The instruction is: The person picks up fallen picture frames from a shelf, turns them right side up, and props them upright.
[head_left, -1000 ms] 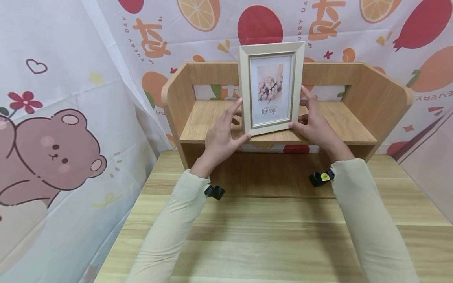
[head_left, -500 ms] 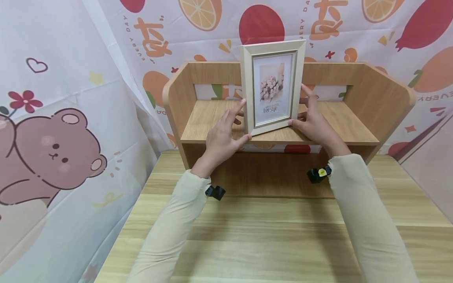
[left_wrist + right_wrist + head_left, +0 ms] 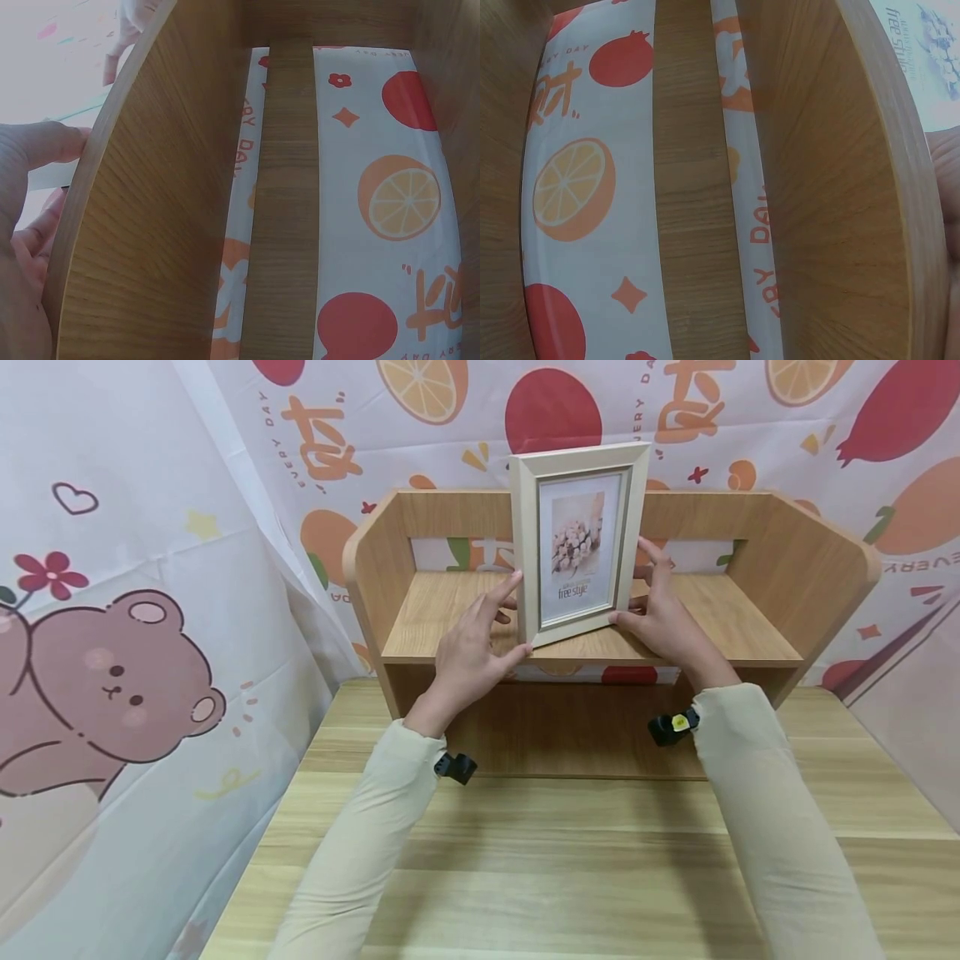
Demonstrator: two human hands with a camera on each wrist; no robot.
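Both arms (image 3: 352,852) stretched forward over the table (image 3: 555,877), and there was the picture frame (image 3: 579,543), near upright, slightly askew at the upper shelf (image 3: 442,618)! The left hand (image 3: 472,647) pinched its lower left side, forefinger and thumb spread wide; the right hand (image 3: 667,618) gripped opposite, thumb in front.

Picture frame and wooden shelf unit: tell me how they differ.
The picture frame is cream-coloured; the wooden shelf unit is brown with visible grain. The picture frame is taller than wide, while the wooden shelf unit is far wider. The picture frame is turned at an angle; the wooden shelf unit faces roughly straight forward. Both are before the fruit-print cloth.
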